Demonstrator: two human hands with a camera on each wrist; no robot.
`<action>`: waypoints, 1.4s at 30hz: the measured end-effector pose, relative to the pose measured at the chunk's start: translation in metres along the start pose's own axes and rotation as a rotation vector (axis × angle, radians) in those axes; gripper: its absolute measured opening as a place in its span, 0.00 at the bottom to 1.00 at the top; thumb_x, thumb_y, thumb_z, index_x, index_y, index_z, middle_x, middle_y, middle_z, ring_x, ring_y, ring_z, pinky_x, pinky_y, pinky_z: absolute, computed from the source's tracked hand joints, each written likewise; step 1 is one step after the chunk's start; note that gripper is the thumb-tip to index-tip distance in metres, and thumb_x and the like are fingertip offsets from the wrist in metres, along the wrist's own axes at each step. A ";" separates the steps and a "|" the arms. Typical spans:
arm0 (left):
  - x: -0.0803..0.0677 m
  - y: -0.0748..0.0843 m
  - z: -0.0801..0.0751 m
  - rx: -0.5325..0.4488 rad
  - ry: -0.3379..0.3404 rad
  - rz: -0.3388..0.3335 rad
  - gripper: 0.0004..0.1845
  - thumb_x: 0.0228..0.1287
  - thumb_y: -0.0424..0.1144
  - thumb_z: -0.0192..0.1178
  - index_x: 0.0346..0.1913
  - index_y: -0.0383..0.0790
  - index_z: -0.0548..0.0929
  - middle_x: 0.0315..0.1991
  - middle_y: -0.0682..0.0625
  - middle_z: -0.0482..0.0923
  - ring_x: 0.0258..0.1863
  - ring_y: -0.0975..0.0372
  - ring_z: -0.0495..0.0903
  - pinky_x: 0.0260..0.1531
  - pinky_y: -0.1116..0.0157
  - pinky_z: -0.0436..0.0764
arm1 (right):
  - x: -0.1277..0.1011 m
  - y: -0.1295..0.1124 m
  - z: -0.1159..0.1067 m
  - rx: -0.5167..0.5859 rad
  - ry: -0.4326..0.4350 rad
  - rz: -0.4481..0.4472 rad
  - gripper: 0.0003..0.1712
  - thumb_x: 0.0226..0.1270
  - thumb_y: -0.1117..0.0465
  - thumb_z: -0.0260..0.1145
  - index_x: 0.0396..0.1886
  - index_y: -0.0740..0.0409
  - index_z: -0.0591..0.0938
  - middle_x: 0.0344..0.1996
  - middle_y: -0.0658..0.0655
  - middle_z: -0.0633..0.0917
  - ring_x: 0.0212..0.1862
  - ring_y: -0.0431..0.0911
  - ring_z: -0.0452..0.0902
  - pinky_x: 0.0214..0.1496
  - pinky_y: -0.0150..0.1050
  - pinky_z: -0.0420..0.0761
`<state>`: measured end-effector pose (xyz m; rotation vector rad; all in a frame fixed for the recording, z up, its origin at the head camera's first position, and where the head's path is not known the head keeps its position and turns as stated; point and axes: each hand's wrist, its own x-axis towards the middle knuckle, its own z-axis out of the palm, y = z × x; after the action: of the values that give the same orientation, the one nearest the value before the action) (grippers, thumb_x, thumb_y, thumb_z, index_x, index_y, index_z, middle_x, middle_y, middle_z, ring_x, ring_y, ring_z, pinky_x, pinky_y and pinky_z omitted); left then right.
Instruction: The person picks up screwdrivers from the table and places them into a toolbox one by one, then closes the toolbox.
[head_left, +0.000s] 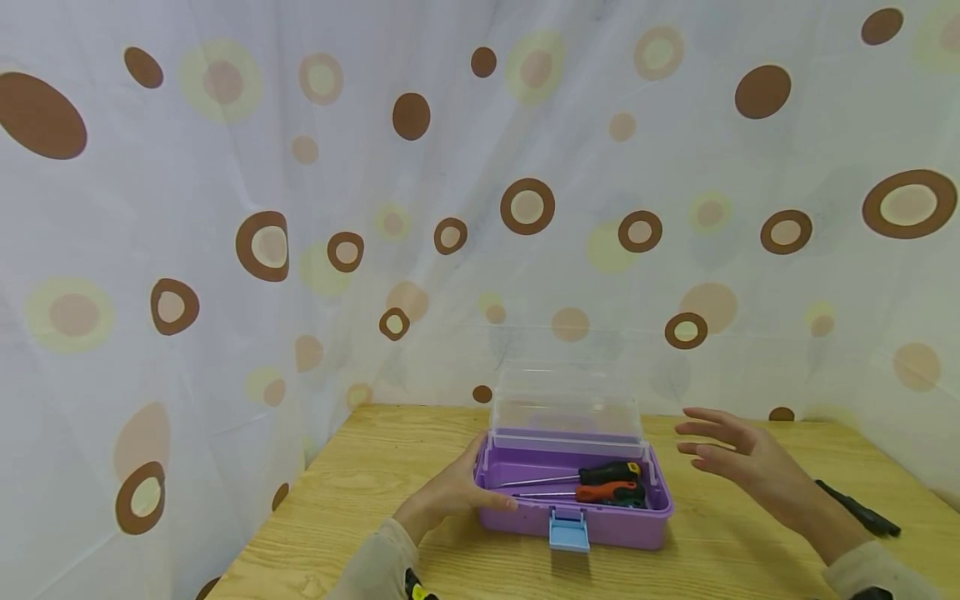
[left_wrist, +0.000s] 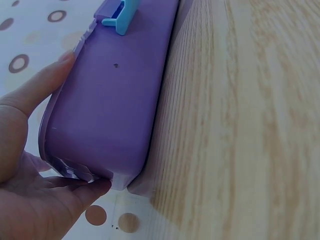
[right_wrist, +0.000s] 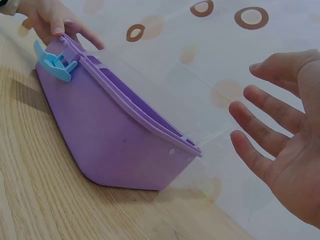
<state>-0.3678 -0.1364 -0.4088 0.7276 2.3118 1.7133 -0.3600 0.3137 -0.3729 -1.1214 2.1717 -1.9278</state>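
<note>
A purple toolbox [head_left: 517, 521] sits on the wooden table with its clear lid [head_left: 566, 400] raised at the back. Inside lie a black-handled screwdriver [head_left: 609, 473] and a red-handled screwdriver [head_left: 596, 491], both toward the right end. A light blue latch [head_left: 569, 532] hangs down at the front. My left hand [head_left: 453, 492] grips the box's left end, thumb on the front rim and fingers around the side, as the left wrist view also shows. To the right of the box, my right hand [head_left: 750, 462] is raised in the air, fingers spread, holding nothing.
A black slender object [head_left: 858, 508] lies on the table beyond my right forearm. Behind and to the left of the wooden table [head_left: 322, 517] hangs a white curtain [head_left: 450, 167] with brown and yellow circles.
</note>
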 end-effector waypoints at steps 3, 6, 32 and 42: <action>-0.001 0.000 0.000 -0.005 0.002 -0.004 0.65 0.52 0.40 0.81 0.84 0.44 0.45 0.74 0.39 0.63 0.71 0.42 0.66 0.72 0.41 0.58 | -0.003 0.002 -0.005 -0.005 0.000 -0.013 0.30 0.83 0.73 0.48 0.80 0.60 0.62 0.66 0.49 0.79 0.64 0.47 0.78 0.61 0.41 0.81; 0.000 0.000 0.000 -0.005 0.002 -0.004 0.65 0.52 0.40 0.80 0.84 0.44 0.44 0.74 0.39 0.63 0.71 0.42 0.65 0.72 0.41 0.58 | -0.006 0.003 -0.009 -0.014 0.007 -0.023 0.30 0.82 0.74 0.48 0.80 0.60 0.62 0.66 0.49 0.79 0.64 0.46 0.79 0.60 0.41 0.81; -0.001 0.002 0.000 -0.006 0.003 0.006 0.65 0.52 0.40 0.80 0.84 0.43 0.44 0.74 0.39 0.63 0.71 0.42 0.66 0.72 0.42 0.59 | -0.033 0.015 -0.051 0.071 0.033 -0.052 0.31 0.82 0.76 0.42 0.79 0.54 0.65 0.66 0.48 0.79 0.64 0.44 0.78 0.61 0.36 0.79; -0.001 0.001 0.000 -0.021 -0.003 0.013 0.64 0.52 0.39 0.80 0.84 0.44 0.45 0.74 0.39 0.63 0.70 0.42 0.66 0.72 0.41 0.60 | -0.046 0.021 -0.071 0.164 0.069 -0.036 0.32 0.83 0.76 0.40 0.76 0.48 0.70 0.66 0.47 0.79 0.63 0.44 0.79 0.61 0.36 0.79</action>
<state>-0.3669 -0.1361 -0.4076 0.7429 2.2888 1.7383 -0.3693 0.3973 -0.3947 -1.0891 1.9929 -2.1449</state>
